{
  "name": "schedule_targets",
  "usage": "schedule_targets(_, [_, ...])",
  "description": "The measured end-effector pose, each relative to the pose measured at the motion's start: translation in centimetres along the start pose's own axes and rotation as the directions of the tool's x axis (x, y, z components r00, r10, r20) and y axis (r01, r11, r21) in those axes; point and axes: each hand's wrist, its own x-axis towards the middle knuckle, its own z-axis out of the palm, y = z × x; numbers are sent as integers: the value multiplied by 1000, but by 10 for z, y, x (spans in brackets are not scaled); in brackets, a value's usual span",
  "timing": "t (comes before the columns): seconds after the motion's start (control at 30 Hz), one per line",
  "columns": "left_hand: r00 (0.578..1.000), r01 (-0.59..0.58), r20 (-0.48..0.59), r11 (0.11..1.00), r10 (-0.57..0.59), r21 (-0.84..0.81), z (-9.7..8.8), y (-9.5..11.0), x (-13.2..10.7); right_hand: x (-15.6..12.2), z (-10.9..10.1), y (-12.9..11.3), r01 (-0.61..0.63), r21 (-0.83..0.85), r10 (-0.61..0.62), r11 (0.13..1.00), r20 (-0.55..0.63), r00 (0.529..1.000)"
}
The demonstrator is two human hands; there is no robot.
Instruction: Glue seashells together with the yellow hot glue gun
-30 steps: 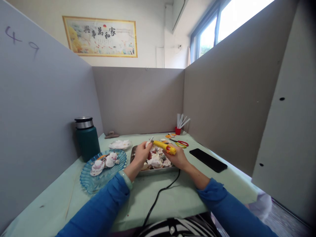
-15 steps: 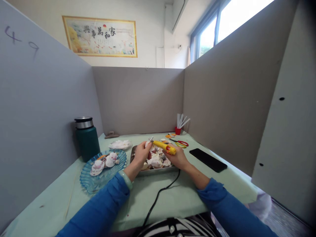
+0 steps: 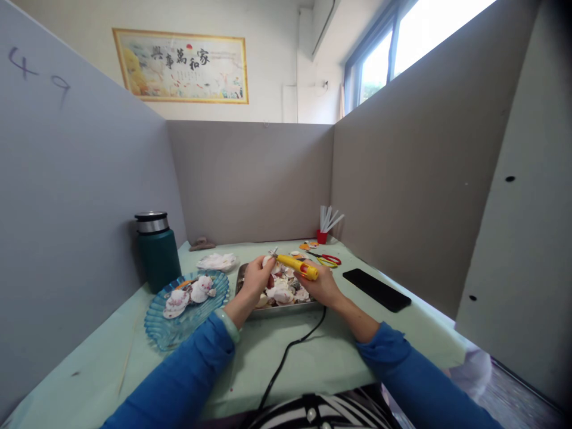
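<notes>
- Left hand (image 3: 255,280): thumb and fingers pinching a small white piece (image 3: 267,261), probably shell; mostly hidden by my fingers, so exact shape can't be told
- Right hand (image 3: 322,288): wrapped round the rear of a yellow tool (image 3: 297,264), looks like a glue gun; nose points left, right by the white piece; touching or just short of it, cannot tell
- Where: both held up over the metal tray (image 3: 286,309), which is full of loose shells (image 3: 281,293)
- Handling, white piece: I'd judge it light, stiff, brittle, maybe slick on the smooth side; best pinched by the edge, gently, fingertips away from the nose
- Handling, tool: likely light, hard plastic body; hold by the yellow body only, metal end could be hot; black cord (image 3: 292,344) runs from near my right hand toward my lap, presumably the tool's, may tug a little
- Left side: blue plate (image 3: 156,325) carrying joined-looking shell pieces (image 3: 177,302); those look fragile, lift from underneath; green bottle (image 3: 158,259) just behind
- Right side: phone (image 3: 378,290) lying flat; scissors (image 3: 329,260) beyond the tray; red cup (image 3: 322,237) of white sticks (image 3: 329,219) near the back corner
</notes>
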Motion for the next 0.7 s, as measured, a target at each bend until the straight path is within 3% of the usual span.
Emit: schedule_targets(0.7, [1000, 6, 12, 1000, -5, -12, 0, 0, -1, 0, -1, -1, -4, -14, 4, 1000, 3, 1000])
